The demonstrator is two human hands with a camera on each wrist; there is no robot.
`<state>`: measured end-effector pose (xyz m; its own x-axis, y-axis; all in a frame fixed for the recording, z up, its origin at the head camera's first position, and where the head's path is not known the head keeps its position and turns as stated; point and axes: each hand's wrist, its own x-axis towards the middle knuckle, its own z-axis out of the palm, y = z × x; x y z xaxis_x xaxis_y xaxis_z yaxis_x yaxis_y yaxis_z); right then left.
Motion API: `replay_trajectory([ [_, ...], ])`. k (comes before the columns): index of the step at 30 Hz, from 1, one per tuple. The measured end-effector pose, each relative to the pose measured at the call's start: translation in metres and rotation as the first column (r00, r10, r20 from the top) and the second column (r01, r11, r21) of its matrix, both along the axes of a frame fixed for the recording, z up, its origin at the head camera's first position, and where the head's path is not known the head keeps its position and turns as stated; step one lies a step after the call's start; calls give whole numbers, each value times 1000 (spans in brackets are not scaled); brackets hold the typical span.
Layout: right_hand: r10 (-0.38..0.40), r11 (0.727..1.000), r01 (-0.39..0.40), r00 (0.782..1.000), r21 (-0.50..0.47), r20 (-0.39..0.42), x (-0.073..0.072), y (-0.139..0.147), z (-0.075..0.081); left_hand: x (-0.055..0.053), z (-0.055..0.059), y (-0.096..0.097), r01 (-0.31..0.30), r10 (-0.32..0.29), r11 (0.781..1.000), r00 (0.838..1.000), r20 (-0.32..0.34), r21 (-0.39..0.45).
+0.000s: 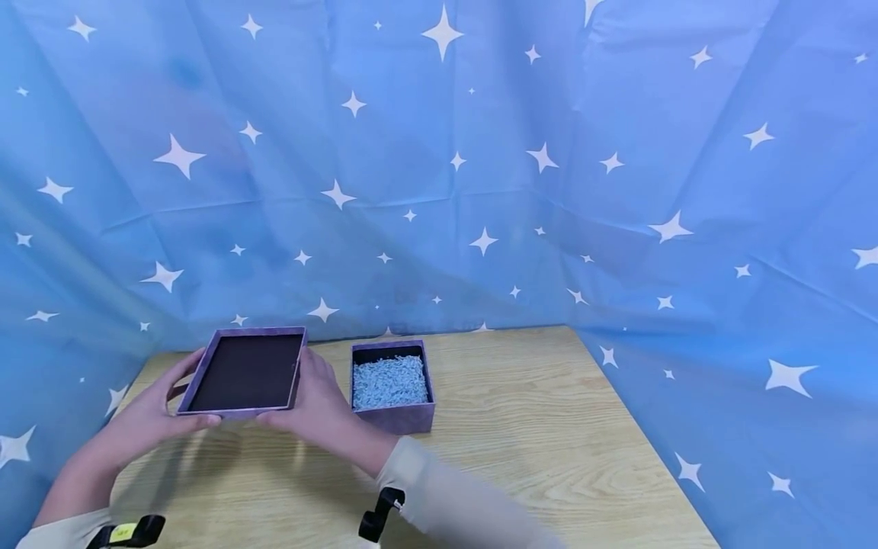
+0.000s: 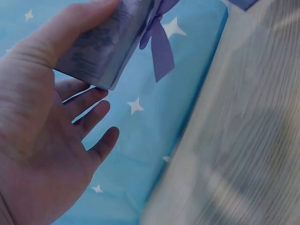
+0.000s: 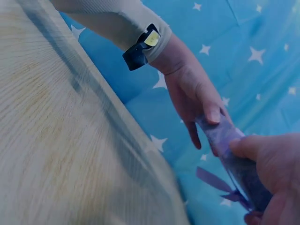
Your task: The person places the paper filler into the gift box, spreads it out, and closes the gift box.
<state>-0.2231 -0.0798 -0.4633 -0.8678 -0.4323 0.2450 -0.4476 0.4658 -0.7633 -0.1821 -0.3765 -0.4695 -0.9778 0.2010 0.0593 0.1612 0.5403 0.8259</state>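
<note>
Both hands hold up a purple box lid (image 1: 248, 372), its dark inside facing the head camera. My left hand (image 1: 145, 418) grips the lid's left side, thumb along the near edge. On the opposite side my right hand (image 1: 321, 402) grips it, thumb at the near right corner. A purple ribbon (image 2: 162, 52) hangs from the lid's outer face in the left wrist view, and the right wrist view shows its loose end too. To the right of the right hand, the open purple box (image 1: 398, 418) stands on the table, filled with pale blue shredded paper (image 1: 389, 381).
The light wood-grain table (image 1: 535, 427) has its back edge against a blue curtain (image 1: 425, 267) with white stars. More of this curtain runs down both sides. Black straps (image 1: 381, 512) circle the wrists over pale sleeves (image 1: 466, 496).
</note>
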Motion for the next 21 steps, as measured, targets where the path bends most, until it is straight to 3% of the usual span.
replay_trajectory([
  [11,89,994,-88,996,-60,17,-7,42,14,-2,8,36,-12,13,1000,991,-131,11],
  [16,89,995,-88,996,-57,21,-9,63,15,-5,9,55,-4,4,1000,982,-188,1],
  [21,81,995,-79,996,-56,44,-11,83,13,-8,9,73,17,-16,1000,980,-196,3],
])
